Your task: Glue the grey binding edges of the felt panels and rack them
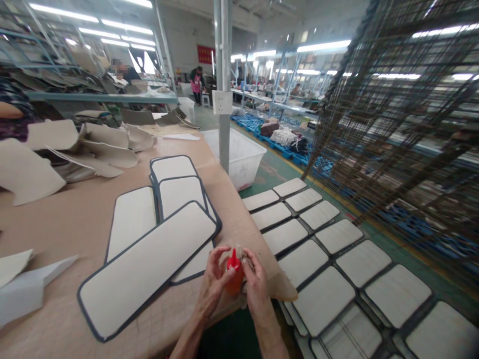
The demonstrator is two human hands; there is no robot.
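Near the front corner of the table, my left hand (215,279) curls its fingers and thumb around a red squeeze bottle (234,281). The bottle's pointed red nozzle is upward, and its lower part is partly hidden. On the bottle's other side, my right hand (257,280) is closed, with its fingertips on a crumpled greyish scrap (239,252) beside the nozzle. Left of my hands lies a long white panel (149,269) with a dark edge. It rests slantwise over several similar panels (174,168) on the brown-covered table (71,214).
Bent beige sheets (108,144) pile up at the table's far left; white pieces (26,289) lie nearer. Rows of pale panels (318,294) spread low on the right, by a tilted wire rack (392,109). A post (223,134) and white bin (245,162) stand beyond. Other people are farther back.
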